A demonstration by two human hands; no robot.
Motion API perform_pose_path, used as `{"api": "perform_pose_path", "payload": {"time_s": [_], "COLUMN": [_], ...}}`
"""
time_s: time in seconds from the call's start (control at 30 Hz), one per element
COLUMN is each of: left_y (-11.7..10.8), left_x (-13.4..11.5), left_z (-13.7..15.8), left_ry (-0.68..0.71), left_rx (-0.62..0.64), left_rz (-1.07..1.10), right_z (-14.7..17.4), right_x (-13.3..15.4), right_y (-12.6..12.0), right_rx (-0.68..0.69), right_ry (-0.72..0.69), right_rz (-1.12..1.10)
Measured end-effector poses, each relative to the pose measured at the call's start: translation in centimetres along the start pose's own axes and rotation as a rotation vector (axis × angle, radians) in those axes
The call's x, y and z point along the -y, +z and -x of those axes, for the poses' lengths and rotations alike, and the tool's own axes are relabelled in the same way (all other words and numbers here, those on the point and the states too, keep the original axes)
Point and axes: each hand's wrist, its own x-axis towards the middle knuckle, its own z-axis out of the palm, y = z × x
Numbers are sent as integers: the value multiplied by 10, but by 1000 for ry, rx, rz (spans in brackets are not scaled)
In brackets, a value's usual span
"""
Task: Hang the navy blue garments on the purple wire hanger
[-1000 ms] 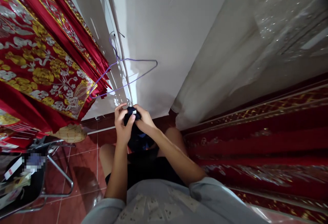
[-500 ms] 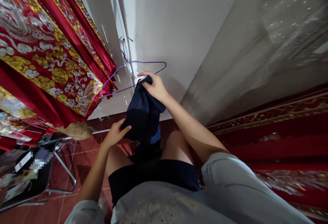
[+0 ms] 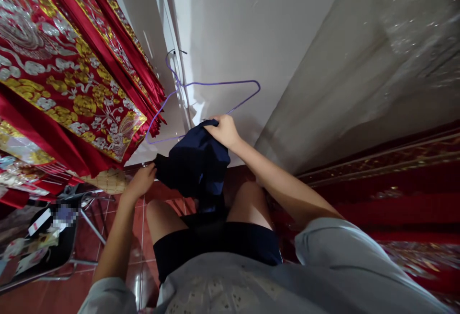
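Legible text, labels, brands, numbers or signs: none. Marks too unclear for reading:

1. White card [image 3: 39, 221], lower left of the frame. Lying on the black chair seat [image 3: 65, 249]; showing a small red mark, too small to read.

2. Pixelated patch [image 3: 64, 214], lower left, just beside the card. Appearing as blue and white blocks; any lettering is being obscured.

3. Grey shirt [image 3: 287, 292], bottom centre. Bearing a pale print [image 3: 230, 294] with dark specks, not resolving into letters or numerals.

4. Dark shorts [image 3: 257, 243], lower centre. Carrying a tiny pale mark at the hem, right side, too small to read.
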Motion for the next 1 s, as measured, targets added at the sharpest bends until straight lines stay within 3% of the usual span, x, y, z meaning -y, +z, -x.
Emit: {"api": "perform_pose_path", "payload": {"time_s": [0.13,0.2,0.4,0.57,0.7,0.83,0.93,1.0], "left_y": [-36,-52,-63,-66,-77,-84,-84,-82], "left_x": [-7,-21,-65,-73,-68,-68,-70,-68], "left_z": [-24,-36,-63,-83,-90,-97,-105,-110], "left_ry": [94,178,355,383,388,458,459,433], "left_rx": [-309,-398,-351,-377,-361,-378,-372,-394], "left_rz": [-61,-25,160,30,-58,-129,-179,-179], "right_z": [-4,-6,3,11,3,-21,-41,-46], "right_x": [10,12,14,18,8,-20,-36,-37], "right_y": [-11,-11,3,5,-16,-42,-59,-70], "right_rx": [-20,-11,53,79,-61,-234,-197,-78], "right_ry": [13,46,158,35,-92,34,111,122], "right_rz": [-56,-81,-211,-224,-105,-18,-16,-53]}}
